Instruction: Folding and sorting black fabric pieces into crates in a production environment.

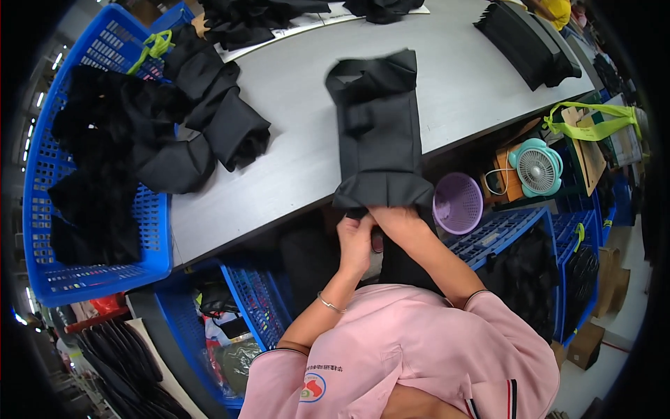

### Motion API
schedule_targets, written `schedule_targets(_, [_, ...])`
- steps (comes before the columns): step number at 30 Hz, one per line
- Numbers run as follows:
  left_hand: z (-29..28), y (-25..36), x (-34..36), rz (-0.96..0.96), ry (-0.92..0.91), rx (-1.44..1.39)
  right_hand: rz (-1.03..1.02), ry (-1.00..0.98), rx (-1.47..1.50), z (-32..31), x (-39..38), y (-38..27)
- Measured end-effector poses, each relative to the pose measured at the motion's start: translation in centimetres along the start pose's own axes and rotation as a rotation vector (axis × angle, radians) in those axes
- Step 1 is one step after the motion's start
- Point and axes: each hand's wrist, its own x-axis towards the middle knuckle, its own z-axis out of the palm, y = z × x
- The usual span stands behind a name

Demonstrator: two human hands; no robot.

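A black fabric piece [380, 146] is extended over the near edge of the desk [289, 133], directly beyond both hands, its long axis pointed away from the person. Its near hem is pinched by the left hand [358, 241], fingers curled. The right hand's [399, 222] fingers are hidden beneath the hem; their closure cannot be told.

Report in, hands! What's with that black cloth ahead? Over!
Left hand, right hand: at near end of folded black fabric piece, grip unclear. Piece overhangs flat grey tabletop edge. Blue perforated plastic basket off left, not blocking.
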Motion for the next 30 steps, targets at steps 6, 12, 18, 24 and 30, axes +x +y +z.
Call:
schedule_targets(6, [-1.4,2.7,0.7,0.425,0.24,0.136,0.086,-0.25,-0.121,0.1,0.6,-0.6])
schedule_targets(12, [-2.3,4.3,-2.7,0.415,0.03,0.164,0.213,-0.126,0.17,-3.1,1.7,-0.4])
schedule_targets(18, [-4.1,5.0,0.5,-0.139,-0.095,-0.078,0.03,-0.406,0.348,-6.4,-2.7,-4.9])
schedule_targets(24, [-3.7,4.0,-0.6,-0.095,-0.07,-0.106,0.564,-0.122,1.081,-13.7,-3.6,-4.0])
schedule_targets(30, [-4.2,3.4,-1.6,-0.115,-0.216,-0.11,0.666,-0.02,0.76,-10.5,-2.1,0.9])
